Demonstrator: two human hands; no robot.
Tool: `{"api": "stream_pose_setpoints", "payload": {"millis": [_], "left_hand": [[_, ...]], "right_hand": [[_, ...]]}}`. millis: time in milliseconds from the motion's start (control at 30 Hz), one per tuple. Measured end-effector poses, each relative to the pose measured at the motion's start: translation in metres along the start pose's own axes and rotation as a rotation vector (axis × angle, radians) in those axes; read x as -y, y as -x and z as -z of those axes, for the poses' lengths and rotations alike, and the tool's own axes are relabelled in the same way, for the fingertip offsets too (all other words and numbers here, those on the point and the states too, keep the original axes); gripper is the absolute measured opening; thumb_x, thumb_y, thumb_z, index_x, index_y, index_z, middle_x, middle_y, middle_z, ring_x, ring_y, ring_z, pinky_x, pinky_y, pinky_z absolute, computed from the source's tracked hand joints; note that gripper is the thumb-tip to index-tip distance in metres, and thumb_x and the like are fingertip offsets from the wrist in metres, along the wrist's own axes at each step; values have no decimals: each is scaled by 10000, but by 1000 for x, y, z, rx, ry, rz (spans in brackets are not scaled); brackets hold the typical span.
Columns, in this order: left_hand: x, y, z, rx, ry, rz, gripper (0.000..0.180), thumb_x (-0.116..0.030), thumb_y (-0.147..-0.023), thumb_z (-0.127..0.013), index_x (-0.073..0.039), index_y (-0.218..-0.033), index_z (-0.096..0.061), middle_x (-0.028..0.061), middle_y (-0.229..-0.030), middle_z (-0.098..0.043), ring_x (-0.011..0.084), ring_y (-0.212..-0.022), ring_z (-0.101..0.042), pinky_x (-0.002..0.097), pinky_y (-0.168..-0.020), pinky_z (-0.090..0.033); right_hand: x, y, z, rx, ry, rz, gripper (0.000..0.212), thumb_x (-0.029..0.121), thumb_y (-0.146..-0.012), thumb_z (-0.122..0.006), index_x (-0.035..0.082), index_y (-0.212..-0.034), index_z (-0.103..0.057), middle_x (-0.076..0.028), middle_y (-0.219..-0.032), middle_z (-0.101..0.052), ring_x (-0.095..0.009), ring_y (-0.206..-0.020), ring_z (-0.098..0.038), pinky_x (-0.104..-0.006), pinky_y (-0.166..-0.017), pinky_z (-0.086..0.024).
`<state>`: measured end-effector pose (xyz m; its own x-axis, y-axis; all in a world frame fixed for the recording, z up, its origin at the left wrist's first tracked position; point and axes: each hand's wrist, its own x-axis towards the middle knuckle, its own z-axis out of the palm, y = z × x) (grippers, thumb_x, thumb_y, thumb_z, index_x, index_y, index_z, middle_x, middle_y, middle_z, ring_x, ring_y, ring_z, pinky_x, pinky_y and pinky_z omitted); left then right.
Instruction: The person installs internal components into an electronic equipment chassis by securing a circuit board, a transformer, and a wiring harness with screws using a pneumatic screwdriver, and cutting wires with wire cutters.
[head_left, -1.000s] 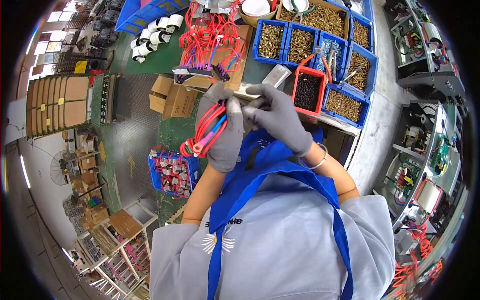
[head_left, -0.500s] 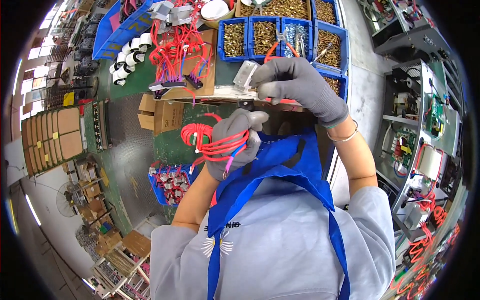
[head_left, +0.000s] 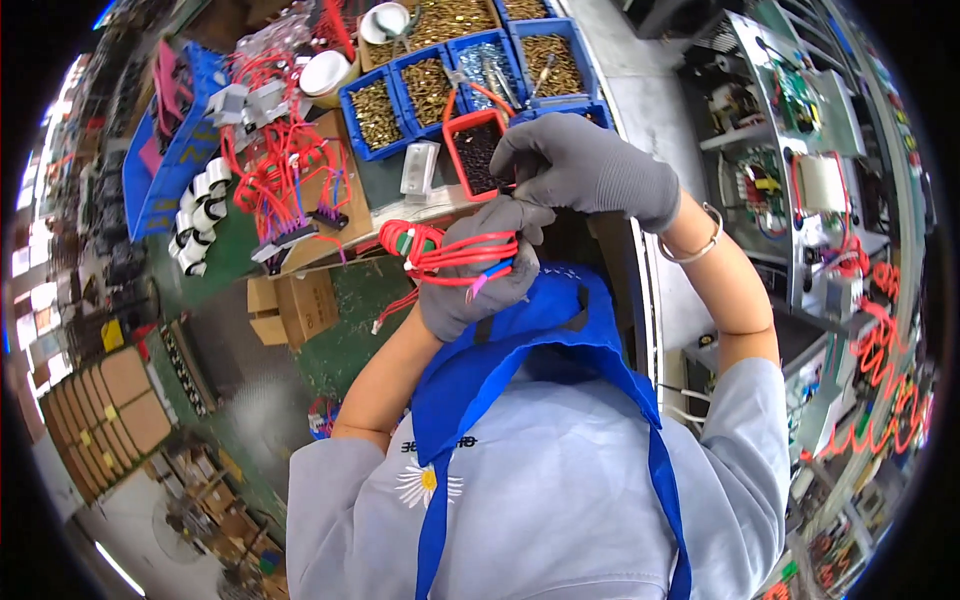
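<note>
My left hand [head_left: 478, 268], in a grey glove, is closed around a coiled bundle of red wires [head_left: 455, 256], with a blue and a purple end poking out beside the palm. Touching its fingertips from the right, my gloved right hand [head_left: 590, 168] has thumb and forefinger pinched together. Whatever small dark thing may be between them is mostly hidden. Just behind the hands stands a red tray [head_left: 452, 160] of small dark parts. To its left, a pale metal block [head_left: 419, 168] rests at the bench edge.
Blue bins [head_left: 372, 152] of brass and silver fasteners line the bench, orange-handled pliers [head_left: 449, 100] among them. More red wire harnesses [head_left: 290, 175] lie at left, near white rolls [head_left: 203, 213] and a large blue crate [head_left: 150, 190]. A cardboard box [head_left: 305, 305] stands below.
My right hand has come down to meet the left hand's fingertips. The view has shifted, and the red tray now shows. The left hand still holds the wires.
</note>
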<state>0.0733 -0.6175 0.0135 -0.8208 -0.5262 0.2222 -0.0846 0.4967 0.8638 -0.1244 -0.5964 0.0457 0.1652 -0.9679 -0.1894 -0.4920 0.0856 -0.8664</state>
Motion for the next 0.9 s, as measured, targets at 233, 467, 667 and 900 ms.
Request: {"api": "stream_pose_setpoints", "payload": {"millis": [233, 467, 667, 900], "left_hand": [[11, -2, -7, 210, 168, -84, 285, 18, -786, -548, -32, -1056, -627, 79, -802, -625, 170, -728, -629, 309, -675, -526], [-2, 2, -30, 557, 443, -107, 289, -14, -804, -546, -17, -1081, -627, 54, -833, -621, 128, -758, -601, 284, -700, -508], [-55, -4, -50, 671, 606, -132, 292, 54, -796, -511, 0, -1062, -617, 60, -822, -616, 117, -752, -594, 261, -672, -506], [-147, -12, -78, 465, 610, -25, 318, -66, -841, -602, 49, -1137, -601, 89, -994, -657, 166, -884, -622, 321, -860, -495]], "right_hand": [[-23, 31, -17, -87, -191, -261, 351, 110, -748, -715, -25, -1063, -642, -31, -793, -628, -98, -723, -576, -258, -665, -488], [-35, 110, -53, -264, -436, -334, 458, 149, -687, -727, -19, -1103, -633, -71, -893, -643, -145, -836, -590, -289, -771, -489], [32, 206, -73, -813, -579, -202, 445, 180, -805, -700, -19, -1187, -590, -66, -1068, -618, -119, -1017, -562, -280, -873, -476], [51, 342, -146, -1350, -574, -169, 393, 210, -875, -659, -5, -1199, -601, -51, -1098, -636, -121, -1028, -572, -279, -911, -458]]}}
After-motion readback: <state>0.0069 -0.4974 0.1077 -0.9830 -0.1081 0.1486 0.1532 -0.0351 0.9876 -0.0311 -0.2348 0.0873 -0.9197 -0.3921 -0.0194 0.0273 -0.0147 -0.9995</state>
